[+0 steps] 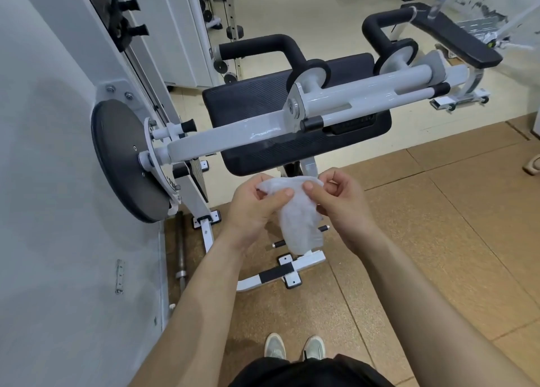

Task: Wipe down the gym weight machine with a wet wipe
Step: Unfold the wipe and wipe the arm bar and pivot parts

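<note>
Holding a crumpled white wet wipe [298, 214] up near my chest, left hand [251, 208] and right hand [344, 208] both pinching its top edge; beyond it sits the grey-framed weight machine [239, 137] with its black padded seat [248, 103].

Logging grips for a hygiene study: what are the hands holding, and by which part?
Both the left hand and right hand pinch the wet wipe by its upper edge.

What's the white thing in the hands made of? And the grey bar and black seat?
The wet wipe looks like thin, crinkly cloth, limp. The grey bar seems painted metal: glossy glints. The black seat looks like matte ribbed vinyl or rubber.
</note>
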